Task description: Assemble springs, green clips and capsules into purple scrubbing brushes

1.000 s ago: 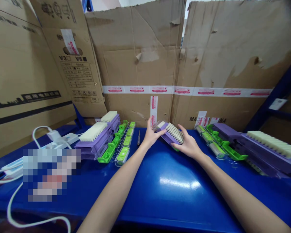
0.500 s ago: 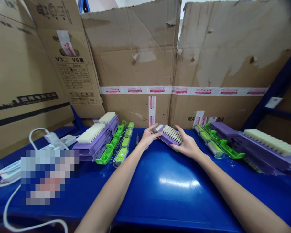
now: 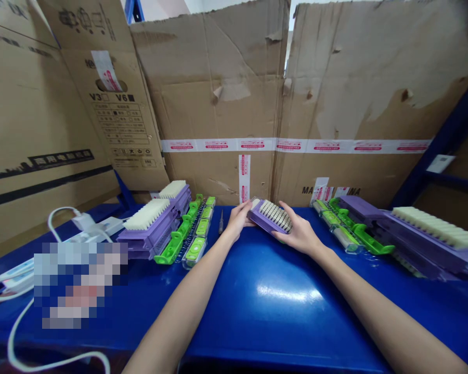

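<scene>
Above the blue table, both hands hold a purple plastic piece (image 3: pixel 265 217) with rows of cream ridges on its upper face. A bit of green shows along its lower edge. My left hand (image 3: pixel 238 222) grips the left end, its fingers partly hidden behind the piece. The right end lies in my right hand (image 3: pixel 297 231), thumb at the near edge and fingers at the far side. Just left of my left hand, a thin screwdriver-like tool (image 3: pixel 221 222) lies on the table.
At left stand purple parts with cream ridged blocks (image 3: pixel 148 214), a green strip (image 3: pixel 179 236) and clear-and-green cases (image 3: pixel 195 249). Similar purple parts (image 3: pixel 425 244) and a green strip (image 3: pixel 359 234) lie right. A white power strip (image 3: pixel 19 272) trails cables. Cardboard (image 3: pixel 218 104) walls the back.
My left thumb has come off the top face of the purple piece, and the left hand now sits round its end. The piece has turned slightly, showing more of its purple near side.
</scene>
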